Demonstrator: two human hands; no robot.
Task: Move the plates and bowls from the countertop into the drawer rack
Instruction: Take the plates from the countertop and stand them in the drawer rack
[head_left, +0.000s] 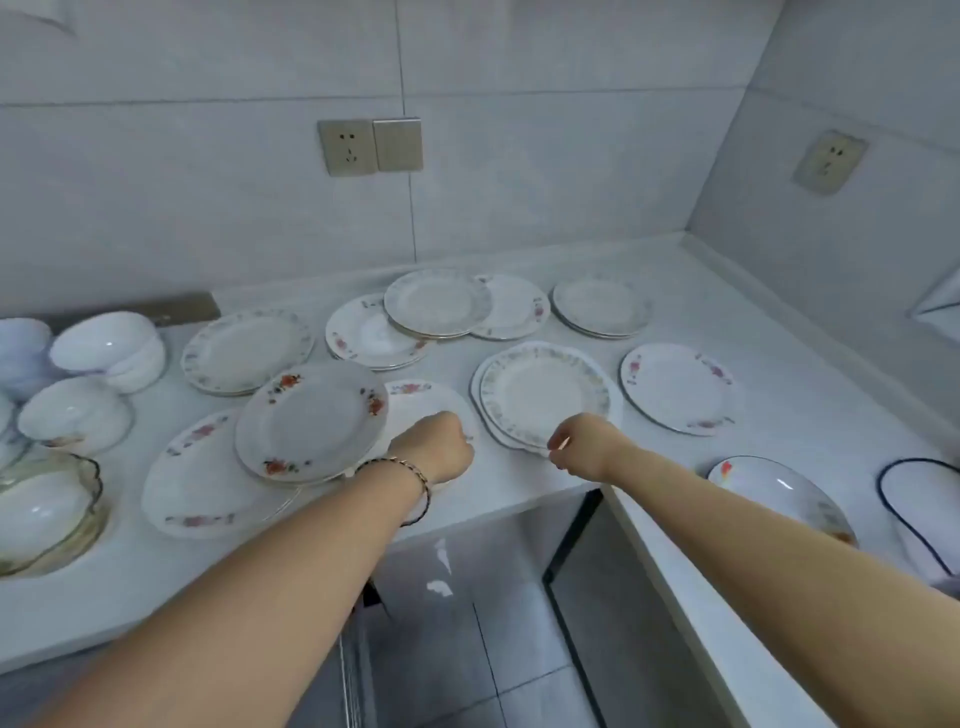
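Head view. The white countertop (519, 483) ran along a tiled wall and turned a corner to the right. It carried many plates and bowls, all still on the surface; the drawer rack could not be identified in this view.

The left hand (434, 448) reached over the near edge with its fingers curled into a closed fist, resting on or just above a pink-flowered plate (426, 402); whether it gripped that plate's rim could not be told. A beaded bracelet (410, 475) sat on the left wrist. Just left of the hand, a red-flowered plate (311, 421) lay tilted over a larger oval platter (208, 478).

The right hand (584, 448) was at the near rim of a stack of patterned plates (543, 395), fingers drawn together as if pinching the edge; contact appeared likely but was blurred.

Further back lay a floral-rimmed plate (247, 351), overlapping plates in the centre (439, 304) and a small stack near the corner (600, 306). A single plate (678, 387) lay right of the stack by the right hand. White bowls (111, 348) stood at far left, with a scalloped glass bowl (47, 512) nearest the camera. On the right-hand counter run sat a shallow dish with a dark rim (779, 493).

Two wall sockets (348, 147) were fixed above the plates.
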